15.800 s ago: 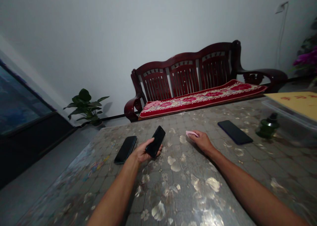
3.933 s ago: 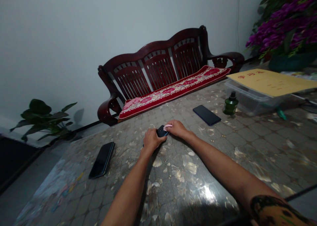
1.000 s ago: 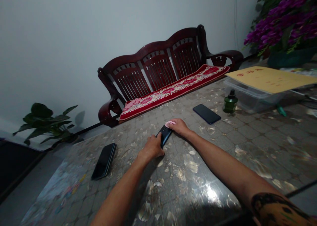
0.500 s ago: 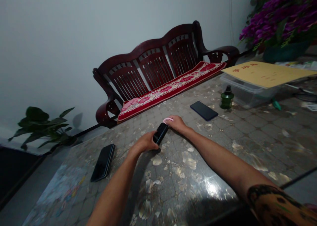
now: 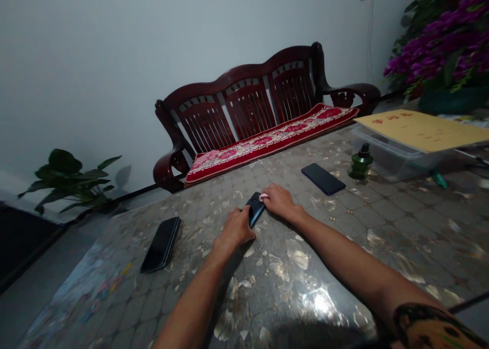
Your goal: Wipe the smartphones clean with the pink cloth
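My left hand (image 5: 237, 227) is closed around the edges of a smartphone (image 5: 257, 211) in the middle of the table. The phone's bluish back faces up, with a dark camera area at its far end. My right hand (image 5: 280, 200) pinches a small pale pink pad (image 5: 263, 197), which is against or just over that far end; the fingers partly hide it. To the left lie what look like stacked dark phones (image 5: 160, 244). Beyond my right hand, another dark phone (image 5: 323, 178) rests flat, with a green bottle (image 5: 360, 163) with a black cap beside it.
A patterned, glossy cover lies over the table (image 5: 214, 308). At the right stands a clear plastic box (image 5: 397, 161) under a yellow sheet (image 5: 420, 130). A wooden bench (image 5: 237, 104) with a red runner is behind, a plant (image 5: 72, 181) to the left and purple flowers (image 5: 446, 48) to the right.
The phone in my left hand has turned from its black glossy face to its bluish back. My right hand has brought the pink pad to its camera end. The view has shifted slightly.
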{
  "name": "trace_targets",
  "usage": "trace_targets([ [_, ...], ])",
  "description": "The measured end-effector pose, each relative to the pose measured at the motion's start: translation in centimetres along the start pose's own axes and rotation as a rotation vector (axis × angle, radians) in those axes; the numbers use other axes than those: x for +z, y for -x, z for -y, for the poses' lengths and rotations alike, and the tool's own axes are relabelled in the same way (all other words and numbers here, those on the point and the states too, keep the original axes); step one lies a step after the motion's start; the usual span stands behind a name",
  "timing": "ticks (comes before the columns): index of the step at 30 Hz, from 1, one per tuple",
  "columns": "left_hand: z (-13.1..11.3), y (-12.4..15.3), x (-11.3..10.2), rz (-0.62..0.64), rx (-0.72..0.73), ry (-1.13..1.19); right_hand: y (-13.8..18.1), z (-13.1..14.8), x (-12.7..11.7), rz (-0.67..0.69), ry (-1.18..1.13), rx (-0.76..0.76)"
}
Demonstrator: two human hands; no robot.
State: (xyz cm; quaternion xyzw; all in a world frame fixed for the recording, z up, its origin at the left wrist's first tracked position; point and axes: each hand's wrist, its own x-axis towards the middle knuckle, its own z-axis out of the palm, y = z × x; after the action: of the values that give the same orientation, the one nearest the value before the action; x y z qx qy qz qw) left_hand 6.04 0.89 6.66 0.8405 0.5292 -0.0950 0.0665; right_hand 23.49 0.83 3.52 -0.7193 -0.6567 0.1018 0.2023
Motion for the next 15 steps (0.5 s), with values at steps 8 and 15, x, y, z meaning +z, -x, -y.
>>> trace_targets([
  [8, -0.4, 1.3, 0.4, -0.029, -0.057, 0.084, 0.9, 1.4, 0.3, 0.021, 0.054, -0.204],
  [15, -1.0, 3.1, 1.6, -0.084, -0.073, 0.171, 0.5, 0.6, 0.5, -0.085, 0.091, -0.094],
])
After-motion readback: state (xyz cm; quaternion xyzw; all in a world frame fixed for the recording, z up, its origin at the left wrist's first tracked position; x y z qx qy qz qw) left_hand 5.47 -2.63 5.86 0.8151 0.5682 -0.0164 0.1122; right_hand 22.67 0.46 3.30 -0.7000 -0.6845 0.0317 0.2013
